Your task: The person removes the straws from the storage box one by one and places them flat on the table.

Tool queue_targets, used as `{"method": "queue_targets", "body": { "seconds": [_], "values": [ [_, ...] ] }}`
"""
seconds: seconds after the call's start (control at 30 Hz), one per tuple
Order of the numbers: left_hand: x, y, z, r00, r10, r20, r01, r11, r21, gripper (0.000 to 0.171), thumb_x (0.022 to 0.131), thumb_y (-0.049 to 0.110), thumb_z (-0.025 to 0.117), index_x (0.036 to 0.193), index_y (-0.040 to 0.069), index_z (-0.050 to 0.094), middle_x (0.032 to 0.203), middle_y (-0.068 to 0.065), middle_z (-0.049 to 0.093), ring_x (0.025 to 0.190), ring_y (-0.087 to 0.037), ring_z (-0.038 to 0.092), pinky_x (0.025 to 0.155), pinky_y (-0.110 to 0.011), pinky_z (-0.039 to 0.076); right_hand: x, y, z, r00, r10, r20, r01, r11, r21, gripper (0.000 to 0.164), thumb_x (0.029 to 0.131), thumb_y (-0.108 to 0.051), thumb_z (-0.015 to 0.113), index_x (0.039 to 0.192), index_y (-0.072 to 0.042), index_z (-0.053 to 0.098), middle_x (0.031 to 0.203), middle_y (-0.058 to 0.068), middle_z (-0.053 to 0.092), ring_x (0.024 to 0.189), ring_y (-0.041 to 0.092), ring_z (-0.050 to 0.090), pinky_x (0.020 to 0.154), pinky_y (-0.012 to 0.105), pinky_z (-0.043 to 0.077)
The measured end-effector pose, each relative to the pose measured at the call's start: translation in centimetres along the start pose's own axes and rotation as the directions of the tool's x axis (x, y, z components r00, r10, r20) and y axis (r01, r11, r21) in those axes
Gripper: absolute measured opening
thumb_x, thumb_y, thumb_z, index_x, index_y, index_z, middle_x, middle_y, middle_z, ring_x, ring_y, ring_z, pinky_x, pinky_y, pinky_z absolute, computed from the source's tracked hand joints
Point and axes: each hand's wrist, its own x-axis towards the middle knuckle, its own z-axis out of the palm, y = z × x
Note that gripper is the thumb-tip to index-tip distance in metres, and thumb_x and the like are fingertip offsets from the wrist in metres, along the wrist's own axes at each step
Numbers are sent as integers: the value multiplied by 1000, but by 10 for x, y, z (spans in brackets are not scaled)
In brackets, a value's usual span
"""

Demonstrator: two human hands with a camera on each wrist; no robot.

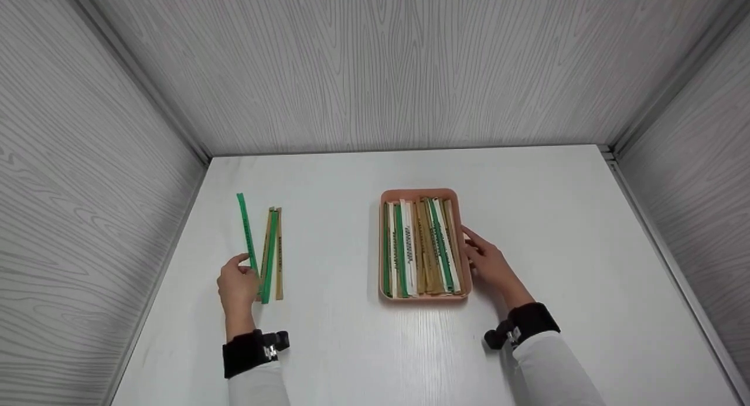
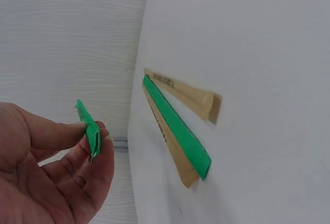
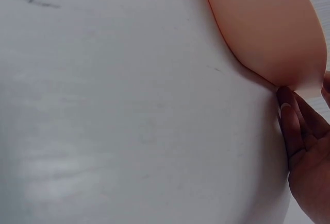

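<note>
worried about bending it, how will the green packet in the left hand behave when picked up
Probably fairly stiff: the green packet juts straight out from the left hand, which pinches it near one end. Likely light, being so slim. Unlikely to roll, as it looks flattish.

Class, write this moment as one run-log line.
left hand: pinches green packet; right hand: touches tray; in tray: packets; on table: three loose packets
</note>
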Motion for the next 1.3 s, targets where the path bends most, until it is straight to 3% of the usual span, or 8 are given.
{"method": "queue_targets", "body": {
  "seconds": [0.27,0.4,0.53,0.7,0.93,1.13,1.3],
  "values": [
    [8,-21,-5,997,-71,17,69,993,96,41,97,1,38,133,-4,55,114,-27,60,93,-38,60,67,-41,47,2,2,0,1000,-18,6,18,1000,16,52,105,-28,48,154,-23,34,132,18,58,95,25,65,78,34,52],
    [12,-24,-4,993,-115,35,110,986,124,39,97,0,38,131,-7,55,119,-29,59,101,-42,60,71,-45,49,1,0,-1,1000,-2,12,2,1000,29,51,105,-27,47,154,-23,34,135,19,56,98,26,64,79,34,51],
    [14,-23,-1,991,-130,30,124,982,142,38,96,-2,39,128,-8,57,119,-30,60,101,-43,60,72,-47,49,-3,-10,-3,999,3,34,-5,999,46,51,106,-22,45,155,-16,32,137,24,52,100,31,64,80,38,51],
    [16,-21,4,994,-109,20,105,983,150,35,94,-4,41,124,-9,59,114,-31,61,97,-42,61,71,-47,49,-10,-28,-6,999,2,51,-5,999,54,51,105,-16,45,154,-9,31,135,28,52,100,35,63,80,41,51],
    [17,-22,9,998,-65,-8,66,985,161,34,94,-6,42,121,-10,61,107,-31,63,87,-39,63,62,-42,49,-1,-3,-2,1000,-3,28,2,1000,18,52,105,-28,45,155,-22,32,134,19,56,98,24,64,79,35,51],
    [18,-22,11,999,-44,1,43,985,165,34,90,-8,43,119,-10,62,104,-31,64,80,-34,63,58,-38,47,-2,-7,-2,1000,-1,25,1,1000,24,51,105,-26,45,155,-21,32,135,20,55,98,26,64,81,37,51],
    [19,-21,12,997,-65,46,57,986,160,35,92,-6,43,121,-8,61,107,-30,64,82,-33,62,60,-39,48,0,-1,-1,1000,-4,10,4,1000,18,51,105,-27,47,154,-21,34,133,18,57,98,26,64,81,36,51]
  ]
}}
